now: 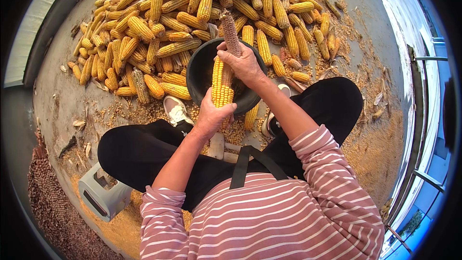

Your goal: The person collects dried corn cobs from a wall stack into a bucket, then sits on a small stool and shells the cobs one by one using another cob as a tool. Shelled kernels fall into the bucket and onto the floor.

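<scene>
My left hand grips the lower part of a yellow ear of corn with the thumb across it. Part of the ear's right side is stripped of kernels. A bare, reddish-brown corncob is in my right hand, its upper end pointing away from me. The cob lies against the upper right side of the ear; its lower end is hidden by my fingers. Both hands are above a dark round basin between my feet. The basin's inside is mostly shaded and partly covered by my hands.
A large heap of unshelled corn ears lies beyond the basin. Loose kernels and husk bits cover much of the concrete floor. A grey plastic stool stands at the left, near a pile of bare cobs. White shoes flank the basin.
</scene>
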Demonstrator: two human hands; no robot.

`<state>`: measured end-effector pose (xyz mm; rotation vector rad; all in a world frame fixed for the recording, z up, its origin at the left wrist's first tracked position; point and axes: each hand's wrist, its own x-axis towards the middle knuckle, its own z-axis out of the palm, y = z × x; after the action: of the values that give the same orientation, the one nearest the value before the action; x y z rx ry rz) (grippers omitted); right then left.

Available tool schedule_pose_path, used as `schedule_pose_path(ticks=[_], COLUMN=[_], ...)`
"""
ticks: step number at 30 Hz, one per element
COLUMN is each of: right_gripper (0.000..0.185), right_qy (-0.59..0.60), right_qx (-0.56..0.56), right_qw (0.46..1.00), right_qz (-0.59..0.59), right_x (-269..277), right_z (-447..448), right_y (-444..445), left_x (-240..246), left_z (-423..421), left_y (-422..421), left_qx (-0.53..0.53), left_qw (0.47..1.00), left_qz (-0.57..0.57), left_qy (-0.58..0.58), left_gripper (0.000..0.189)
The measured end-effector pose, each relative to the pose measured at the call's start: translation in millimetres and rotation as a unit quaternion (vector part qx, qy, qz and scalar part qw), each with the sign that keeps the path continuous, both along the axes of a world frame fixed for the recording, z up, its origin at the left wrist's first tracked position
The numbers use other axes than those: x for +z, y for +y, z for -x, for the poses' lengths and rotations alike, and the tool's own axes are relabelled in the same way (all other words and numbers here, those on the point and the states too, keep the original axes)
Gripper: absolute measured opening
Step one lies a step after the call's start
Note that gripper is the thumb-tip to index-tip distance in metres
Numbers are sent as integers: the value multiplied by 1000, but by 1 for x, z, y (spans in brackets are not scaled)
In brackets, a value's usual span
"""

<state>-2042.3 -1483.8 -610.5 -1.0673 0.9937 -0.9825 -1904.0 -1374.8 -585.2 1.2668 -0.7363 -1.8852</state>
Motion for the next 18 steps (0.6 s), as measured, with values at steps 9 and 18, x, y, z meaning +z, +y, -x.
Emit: schedule_pose_path(ticks=[9, 18], right_gripper=[37, 43], right_qy=[-20, -160], right_qx=[-69, -64], right_qw=[997, 981], right_qz=[-25, -83], right_x=[12, 8], right_z=[-21, -19], right_y=[29, 3], left_x=[2, 2], left_z=[22, 18], left_y=[-13, -26], left_qx=[71, 95], left_qw=[995, 992], left_qz=[-7, -10], left_qy=[-66, -85], left_gripper=[44, 43])
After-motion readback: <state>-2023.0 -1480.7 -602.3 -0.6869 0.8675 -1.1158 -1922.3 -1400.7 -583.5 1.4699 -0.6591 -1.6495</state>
